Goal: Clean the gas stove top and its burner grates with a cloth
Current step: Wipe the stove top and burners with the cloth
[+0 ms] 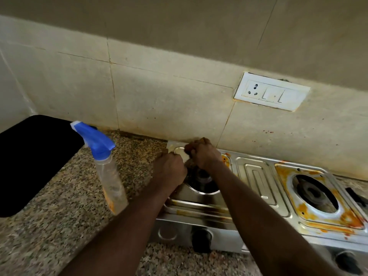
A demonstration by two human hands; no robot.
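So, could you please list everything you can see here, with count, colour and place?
gas stove: one, steel with orange stains, on the counter against the wall
left burner, right burner: two, dark, in the stove top; no grates show
left knob, right knob: two, black, stove front
spray bottle: one, clear with blue head, left of the stove
black slab: one, far left
counter: one, speckled granite
socket plate: one, white, on the wall
left hand, right hand: fingers curled, at the left burner's rear; what they hold is unclear
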